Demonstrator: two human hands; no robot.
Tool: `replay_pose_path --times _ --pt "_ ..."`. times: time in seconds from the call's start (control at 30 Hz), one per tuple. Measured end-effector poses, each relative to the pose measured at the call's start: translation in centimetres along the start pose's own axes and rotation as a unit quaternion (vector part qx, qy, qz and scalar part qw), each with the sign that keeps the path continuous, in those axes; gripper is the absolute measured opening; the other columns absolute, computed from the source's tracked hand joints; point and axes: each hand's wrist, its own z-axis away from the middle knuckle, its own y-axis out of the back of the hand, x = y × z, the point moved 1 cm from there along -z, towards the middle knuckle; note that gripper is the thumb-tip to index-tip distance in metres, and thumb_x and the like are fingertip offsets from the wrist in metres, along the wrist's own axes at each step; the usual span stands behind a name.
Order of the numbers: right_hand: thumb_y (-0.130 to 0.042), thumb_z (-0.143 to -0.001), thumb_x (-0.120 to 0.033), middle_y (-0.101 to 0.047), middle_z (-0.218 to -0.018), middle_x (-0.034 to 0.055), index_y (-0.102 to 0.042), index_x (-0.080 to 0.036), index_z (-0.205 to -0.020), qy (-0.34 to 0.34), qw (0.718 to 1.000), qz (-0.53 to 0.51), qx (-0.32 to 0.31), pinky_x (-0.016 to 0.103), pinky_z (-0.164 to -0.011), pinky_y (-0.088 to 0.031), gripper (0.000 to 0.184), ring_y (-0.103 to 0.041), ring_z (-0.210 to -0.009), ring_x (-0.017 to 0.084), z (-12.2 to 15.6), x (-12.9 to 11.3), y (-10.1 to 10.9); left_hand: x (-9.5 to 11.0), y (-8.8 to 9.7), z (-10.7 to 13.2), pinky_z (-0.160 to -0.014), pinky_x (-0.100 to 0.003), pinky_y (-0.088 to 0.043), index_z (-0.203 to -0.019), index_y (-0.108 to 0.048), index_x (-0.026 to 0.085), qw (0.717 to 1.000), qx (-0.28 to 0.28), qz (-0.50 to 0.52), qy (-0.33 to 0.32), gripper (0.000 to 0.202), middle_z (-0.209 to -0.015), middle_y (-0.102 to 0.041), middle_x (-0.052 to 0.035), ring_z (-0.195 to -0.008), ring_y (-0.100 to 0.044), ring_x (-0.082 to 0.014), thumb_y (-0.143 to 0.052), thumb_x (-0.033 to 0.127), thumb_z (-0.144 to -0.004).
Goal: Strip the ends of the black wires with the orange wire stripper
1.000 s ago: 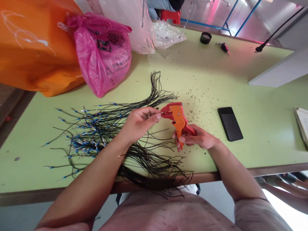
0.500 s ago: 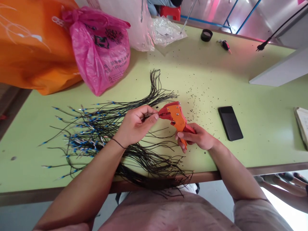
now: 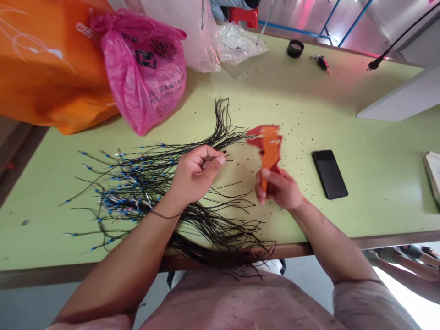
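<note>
From the head camera, the left hand [image 3: 195, 176] is closed in a pinch at the middle of a green work table [image 3: 261, 98], its fingertips [image 3: 220, 159] holding the end of a thin black wire. A thin dark band circles that wrist. The right hand [image 3: 278, 189] is closed around the grip of an orange-and-red wire stripper [image 3: 270, 146], which stands tilted up just beyond it, slightly blurred and apart from the wire. A loose spread of black wires [image 3: 144, 183] with blue crimp terminals [image 3: 117, 201] lies under and left of the left hand, its strands reaching over the table's near edge.

Along the far edge, toward the left corner, a knotted pink plastic bag [image 3: 144, 68] bulges against a large orange bag [image 3: 44, 68]; neither shows its contents. Beside them stand a translucent bag [image 3: 182, 32] and a crumpled clear plastic bag [image 3: 237, 43] holding something white and flat. A black ring [image 3: 295, 48] and a key fob [image 3: 321, 62] sit near the far edge. Dark insulation scraps [image 3: 292, 137] are scattered around a black smartphone [image 3: 330, 174]. A notebook [image 3: 433, 176] lies at the right edge. Another person's arm [image 3: 405, 270] shows beyond the near right corner.
</note>
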Motion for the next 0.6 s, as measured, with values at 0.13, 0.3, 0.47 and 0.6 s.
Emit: replay_pose_path --times 0.13,0.3,0.47,0.6 --pt "-0.076 -0.09 -0.061 -0.062 -0.062 -0.0013 -0.062 -0.021 -0.089 0.046 0.993 -0.063 0.087 0.022 -0.041 -0.027 0.043 -0.068 -0.052 0.017 -0.3 -1.7 2.0 0.0 0.0 0.4 -0.051 -0.023 -0.041 -0.088 -0.074 0.017 0.994 -0.106 -0.039 -0.011 0.026 -0.07 -0.07 -0.0008 -0.055 -0.051 -0.0113 -0.074 0.043 -0.09" --pt "-0.077 -0.089 -0.06 -0.064 -0.065 0.0003 -0.062 -0.021 -0.092 0.056 0.994 -0.036 0.086 0.024 -0.043 -0.027 0.043 -0.067 -0.054 0.018 -0.2 -1.9 2.4 -0.3 -1.7 1.8 -0.096 -0.04 -0.059 -0.102 -0.081 0.021 0.929 -0.229 -0.224 -0.186 0.023 -0.094 -0.084 -0.006 -0.086 -0.076 -0.0218 -0.061 0.033 -0.103" --pt "-0.076 -0.09 -0.061 -0.066 -0.066 0.0019 -0.063 -0.021 -0.092 0.04 0.997 -0.003 0.069 0.026 -0.045 -0.026 0.043 -0.067 -0.055 0.018 -0.2 -1.2 1.7 -0.8 -3.2 2.8 -0.119 -0.056 -0.051 -0.135 -0.074 0.016 0.872 -0.264 -0.35 -0.218 0.037 -0.132 -0.08 -0.0184 -0.128 -0.072 -0.0335 -0.053 0.031 -0.109" --pt "-0.078 -0.089 -0.062 -0.069 -0.068 0.0023 -0.064 -0.02 -0.094 0.033 0.997 -0.005 0.068 0.027 -0.045 -0.028 0.044 -0.068 -0.056 0.018 -0.3 -1.2 1.7 0.1 -2.6 3.2 -0.115 -0.048 -0.056 -0.149 -0.064 0.018 0.893 -0.319 -0.281 -0.149 0.05 -0.146 -0.074 -0.0182 -0.132 -0.072 -0.0314 -0.057 0.046 -0.109"
